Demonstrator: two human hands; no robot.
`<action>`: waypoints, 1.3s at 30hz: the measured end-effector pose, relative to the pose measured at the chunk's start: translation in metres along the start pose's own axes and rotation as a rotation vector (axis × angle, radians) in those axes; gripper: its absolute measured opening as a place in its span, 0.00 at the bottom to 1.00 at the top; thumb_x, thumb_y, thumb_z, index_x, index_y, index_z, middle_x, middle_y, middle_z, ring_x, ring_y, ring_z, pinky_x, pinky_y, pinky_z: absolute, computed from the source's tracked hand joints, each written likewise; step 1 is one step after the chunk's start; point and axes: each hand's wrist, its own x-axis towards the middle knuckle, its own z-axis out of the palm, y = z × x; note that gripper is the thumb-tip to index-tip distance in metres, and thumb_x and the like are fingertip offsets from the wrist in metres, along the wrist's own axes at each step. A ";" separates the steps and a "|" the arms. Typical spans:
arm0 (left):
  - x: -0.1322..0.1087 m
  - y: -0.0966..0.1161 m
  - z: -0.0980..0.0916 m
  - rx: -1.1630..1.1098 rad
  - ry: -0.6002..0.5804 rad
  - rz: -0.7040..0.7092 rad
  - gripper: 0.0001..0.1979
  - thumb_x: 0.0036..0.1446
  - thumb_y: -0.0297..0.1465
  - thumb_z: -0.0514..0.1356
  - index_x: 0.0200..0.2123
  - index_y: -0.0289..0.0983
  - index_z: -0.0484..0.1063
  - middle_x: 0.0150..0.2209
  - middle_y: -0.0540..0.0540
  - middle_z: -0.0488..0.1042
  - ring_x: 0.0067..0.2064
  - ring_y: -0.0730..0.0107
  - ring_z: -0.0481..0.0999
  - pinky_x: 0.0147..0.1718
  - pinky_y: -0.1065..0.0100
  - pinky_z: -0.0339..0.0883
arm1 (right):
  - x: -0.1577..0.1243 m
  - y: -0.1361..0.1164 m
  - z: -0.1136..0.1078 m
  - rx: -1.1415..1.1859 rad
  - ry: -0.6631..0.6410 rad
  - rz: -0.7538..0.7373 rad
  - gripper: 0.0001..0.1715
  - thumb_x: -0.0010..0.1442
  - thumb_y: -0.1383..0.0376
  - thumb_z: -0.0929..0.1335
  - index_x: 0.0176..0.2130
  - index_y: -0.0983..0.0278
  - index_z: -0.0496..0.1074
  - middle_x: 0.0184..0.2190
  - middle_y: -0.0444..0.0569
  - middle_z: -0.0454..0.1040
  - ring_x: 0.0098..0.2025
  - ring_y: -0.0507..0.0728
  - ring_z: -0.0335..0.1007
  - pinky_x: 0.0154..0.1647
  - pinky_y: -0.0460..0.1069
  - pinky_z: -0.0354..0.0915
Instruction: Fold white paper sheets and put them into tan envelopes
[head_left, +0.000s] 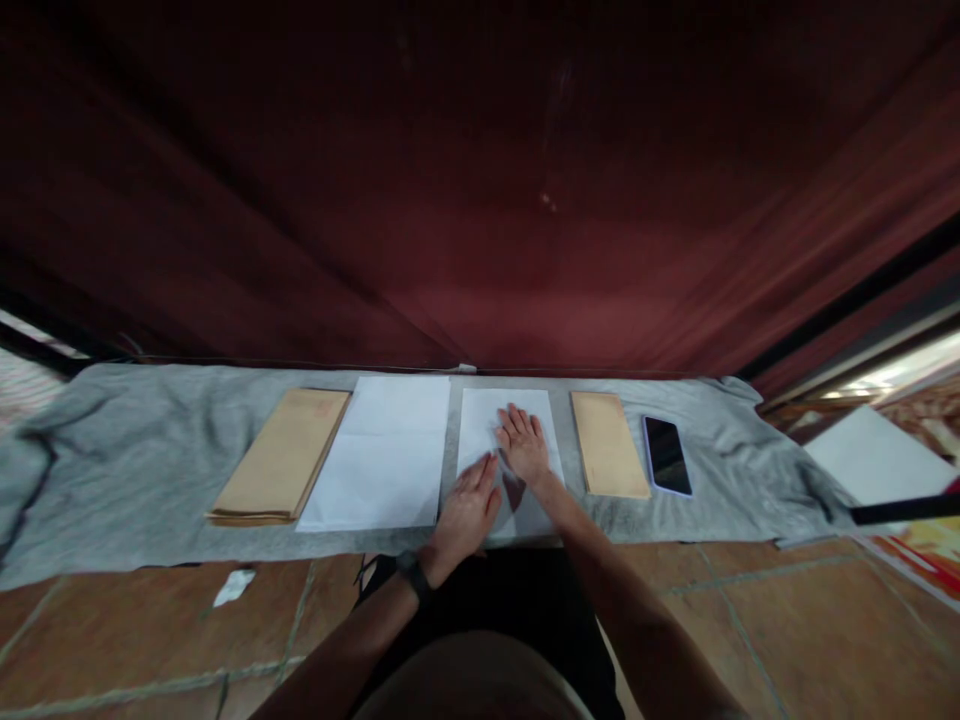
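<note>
Apparently to keep it flat, left hand and right hand rest on the white paper sheet, fingers outstretched, gripping nothing; larger paper left of that sheet, brown envelope right, both within reach.

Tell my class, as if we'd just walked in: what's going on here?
A person has both hands at a white sheet on a grey cloth. The right hand is spread flat on it; the left hand, fingers extended, is over its lower left part. Larger white paper and a brown paper stack lie to the left; brown paper and a phone lie to the right.
</note>
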 end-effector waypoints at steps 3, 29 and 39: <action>0.033 -0.007 0.015 0.043 0.039 -0.067 0.29 0.69 0.32 0.44 0.70 0.26 0.50 0.69 0.31 0.59 0.71 0.55 0.57 0.67 0.52 0.55 | 0.007 0.003 -0.002 0.011 0.018 0.027 0.30 0.74 0.58 0.52 0.69 0.61 0.58 0.70 0.54 0.57 0.71 0.63 0.52 0.70 0.64 0.48; 0.131 -0.049 0.031 0.201 0.007 -0.459 0.33 0.71 0.39 0.41 0.69 0.21 0.52 0.71 0.30 0.50 0.73 0.53 0.47 0.70 0.54 0.42 | 0.038 0.031 0.009 -0.082 0.157 0.379 0.37 0.72 0.56 0.55 0.68 0.80 0.56 0.68 0.70 0.58 0.70 0.68 0.54 0.69 0.63 0.48; 0.131 -0.050 0.034 0.225 0.040 -0.472 0.31 0.71 0.39 0.41 0.70 0.28 0.52 0.71 0.33 0.53 0.73 0.53 0.49 0.70 0.52 0.42 | 0.013 0.032 0.000 -0.054 0.189 0.254 0.32 0.73 0.62 0.55 0.69 0.76 0.56 0.71 0.65 0.52 0.72 0.67 0.48 0.69 0.63 0.48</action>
